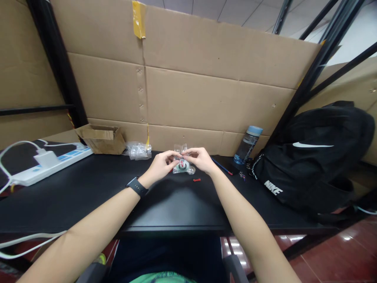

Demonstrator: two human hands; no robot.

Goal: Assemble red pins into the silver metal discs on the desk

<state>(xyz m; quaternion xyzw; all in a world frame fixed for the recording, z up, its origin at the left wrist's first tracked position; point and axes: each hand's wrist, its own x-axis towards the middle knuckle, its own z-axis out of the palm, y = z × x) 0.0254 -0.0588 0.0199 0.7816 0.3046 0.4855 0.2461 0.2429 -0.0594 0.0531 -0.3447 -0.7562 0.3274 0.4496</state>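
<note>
near the far edge of the desk (176, 212), roughly midway between its left and right corners, lay the small clear bag (183, 166), directly between the two hands. its body sat just under the fingertips, on the near-edge side of the grip, while its loose film rose past them toward the cardboard wall (188, 102). the left hand (160, 167) came in from the left and the right hand (202, 159) from the right, their fingertips almost meeting over the bag; neither was clearly nearer. both were pinched closed on the bag, thumb against finger, though which fold or part each one had was too small to tell.

the bag's long axis seemed to run from the far edge toward the near edge, between the hands, its lower end skewed a little to the right. something with red on it showed through the film, but its direction could not be made out. apart from the bag, a small red piece (196, 180) lay nearer the near edge, on the right hand's side, its long axis almost parallel to that edge.
</note>
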